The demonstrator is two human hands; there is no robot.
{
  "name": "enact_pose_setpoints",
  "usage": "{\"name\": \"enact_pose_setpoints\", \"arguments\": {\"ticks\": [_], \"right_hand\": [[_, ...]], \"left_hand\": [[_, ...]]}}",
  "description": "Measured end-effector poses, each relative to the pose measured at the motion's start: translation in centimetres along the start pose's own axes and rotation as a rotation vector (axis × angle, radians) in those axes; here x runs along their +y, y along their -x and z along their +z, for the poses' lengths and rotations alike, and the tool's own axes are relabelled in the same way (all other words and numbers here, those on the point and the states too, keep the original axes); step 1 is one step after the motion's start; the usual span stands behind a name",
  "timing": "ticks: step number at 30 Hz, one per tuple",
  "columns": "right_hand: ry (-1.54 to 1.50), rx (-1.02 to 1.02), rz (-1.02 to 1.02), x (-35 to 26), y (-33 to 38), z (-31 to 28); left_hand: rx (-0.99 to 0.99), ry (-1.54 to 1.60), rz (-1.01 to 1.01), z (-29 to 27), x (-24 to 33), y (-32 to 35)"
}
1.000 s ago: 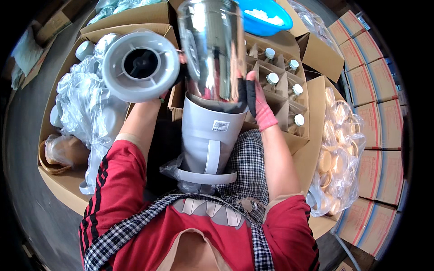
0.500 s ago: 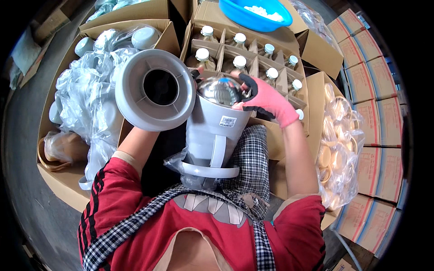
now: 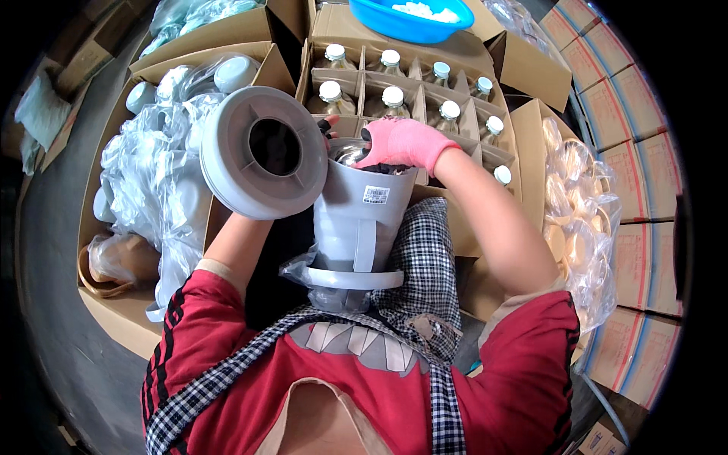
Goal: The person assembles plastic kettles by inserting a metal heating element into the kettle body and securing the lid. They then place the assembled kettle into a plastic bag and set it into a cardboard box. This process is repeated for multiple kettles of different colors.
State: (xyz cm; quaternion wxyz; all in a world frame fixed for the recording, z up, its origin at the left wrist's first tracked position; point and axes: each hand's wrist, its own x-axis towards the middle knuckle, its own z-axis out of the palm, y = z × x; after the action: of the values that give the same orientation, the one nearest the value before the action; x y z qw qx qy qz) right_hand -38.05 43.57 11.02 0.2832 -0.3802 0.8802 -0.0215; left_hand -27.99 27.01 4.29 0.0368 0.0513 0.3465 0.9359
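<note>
Silver liner (image 3: 347, 155) in grey plastic jug (image 3: 352, 206); round grey collar (image 3: 231, 148) unfitted; pink-gloved right hand (image 3: 400, 144) curled atop jug (left hand (image 3: 330, 127) mostly hidden); grips unclear.

Here's the tally: you have two hands in play, your left hand (image 3: 331, 125) and your right hand (image 3: 402, 144), both near the top of one gray jug shell (image 3: 341, 220). One silver piece (image 3: 347, 155) inside that shell, one white label (image 3: 375, 195) on its wall. Just left, one gray ring (image 3: 246, 167)! Beyond the shell you get nine capped bottles (image 3: 450, 111) showing in one divided box (image 3: 375, 82), then one blue basin (image 3: 402, 30). Well left of the shell, one tan piece (image 3: 133, 262); well right, one bag (image 3: 569, 205) whose contents overlap too much to count, and at least ten cartons (image 3: 626, 171).
</note>
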Motion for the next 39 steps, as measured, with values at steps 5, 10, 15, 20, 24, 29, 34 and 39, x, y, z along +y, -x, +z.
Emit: {"name": "enact_pose_setpoints", "arguments": {"ticks": [5, 10, 15, 20, 24, 29, 34, 39], "right_hand": [[-0.103, -0.198, -0.183, 1.1, -0.5, -0.7], [-0.526, -0.198, -0.360, 6.1, -1.4, 2.6], [-1.386, 0.236, -0.332, 5.7, 0.2, 0.0], [-1.160, 0.865, -0.274, 4.8, -0.3, 0.3], [-1.226, 0.879, -0.323, 6.6, -1.9, 5.4], [-1.290, 0.797, -0.315, 6.5, -1.1, 8.4], [-1.550, 0.653, -0.346, 7.7, -1.7, 8.7], [-1.768, 0.545, -0.280, 8.0, -2.0, 9.9]], "left_hand": [[0.066, -0.207, 0.006, 0.0, 0.1, 0.0], [0.197, 0.273, -0.015, 2.7, 0.6, -0.2], [0.284, -0.399, 0.494, -1.4, 2.5, -3.9], [-0.142, -1.123, 0.532, 1.0, 4.3, -4.6], [-0.209, -0.908, 0.142, -0.5, 2.1, -3.5], [-0.088, -0.901, 0.067, -0.6, 0.5, -1.9], [-0.051, -1.174, 0.062, 0.5, 0.2, -1.3], [-0.043, -1.370, 0.124, 2.2, 0.1, 0.0]]}}
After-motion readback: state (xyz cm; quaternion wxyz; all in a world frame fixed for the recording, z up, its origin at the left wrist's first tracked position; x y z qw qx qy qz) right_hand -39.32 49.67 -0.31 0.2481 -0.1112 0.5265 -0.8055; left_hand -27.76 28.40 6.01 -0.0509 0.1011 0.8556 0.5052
